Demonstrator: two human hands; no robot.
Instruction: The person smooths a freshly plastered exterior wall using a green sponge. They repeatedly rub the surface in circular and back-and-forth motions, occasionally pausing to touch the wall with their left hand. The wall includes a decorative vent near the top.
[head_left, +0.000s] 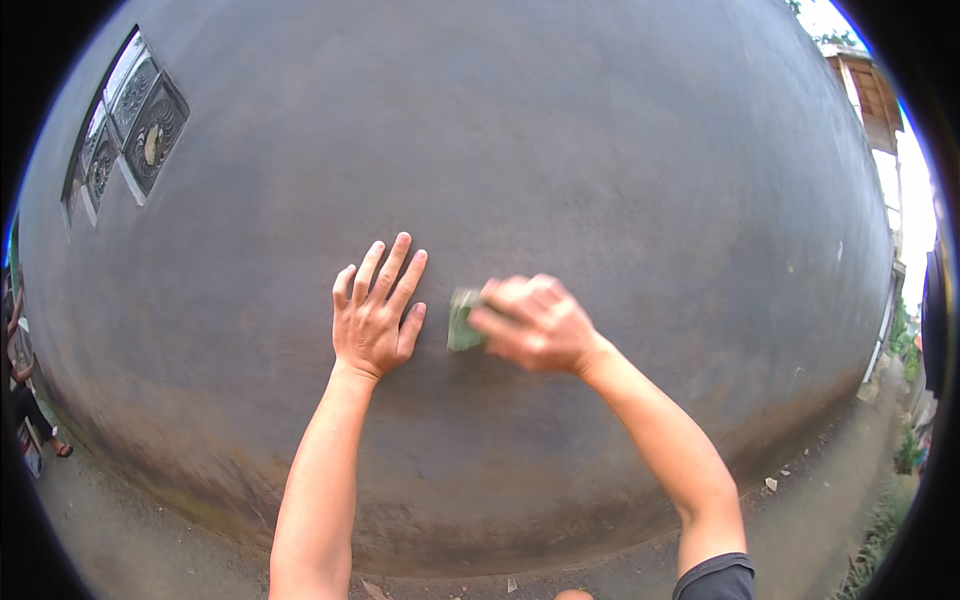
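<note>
A dark grey plastered wall (560,150) fills most of the view. My left hand (375,315) lies flat against it, fingers spread and pointing up. To its right, my right hand (540,325) grips a small greenish, flat-sided block or pad (463,322) at the wall's surface. Motion blurs that hand and the thing in it, so its exact kind cannot be made out. The fingers curl over the block's right side and hide part of it.
A window with patterned grilles (135,120) is set in the wall at upper left. Bare ground (810,530) runs along the wall's foot, with small stones and plants at right. At the far left edge a person (30,400) is partly visible.
</note>
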